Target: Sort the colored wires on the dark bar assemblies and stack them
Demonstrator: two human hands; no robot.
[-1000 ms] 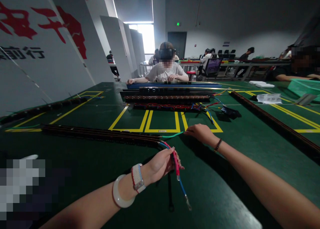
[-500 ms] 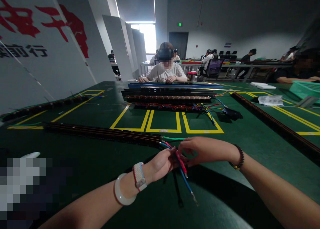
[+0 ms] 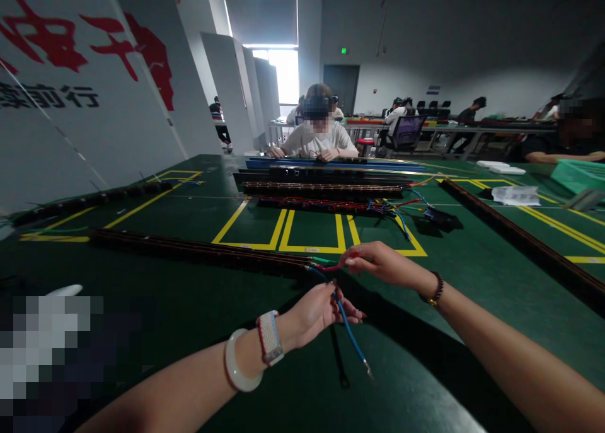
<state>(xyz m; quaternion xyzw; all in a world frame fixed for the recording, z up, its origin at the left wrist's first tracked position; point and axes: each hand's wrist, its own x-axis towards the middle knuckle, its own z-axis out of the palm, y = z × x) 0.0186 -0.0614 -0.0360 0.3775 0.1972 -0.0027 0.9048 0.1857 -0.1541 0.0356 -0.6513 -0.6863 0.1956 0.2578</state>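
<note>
A long dark bar (image 3: 203,248) lies across the green table, with blue, red and green wires coming from its right end. My left hand (image 3: 316,313) pinches the blue wire (image 3: 350,332) between thumb and finger; the wire's metal lug hangs down to the right. Above and to the right, my right hand (image 3: 375,263) is closed on the red wire (image 3: 331,267), close to the bar's end. The green wire (image 3: 322,260) runs behind the red one, and its far end is hidden by my right hand.
Beyond the yellow tape outlines (image 3: 312,250) lie more long bars (image 3: 321,189) and a bundle of coloured wires (image 3: 387,209). Another dark bar (image 3: 510,231) slants along the right. A green basket (image 3: 579,176) stands far right. A person (image 3: 321,133) sits across the table.
The red wire has left my left hand. My right hand has moved up with it, away from the blue wire, which stays in my left hand.
</note>
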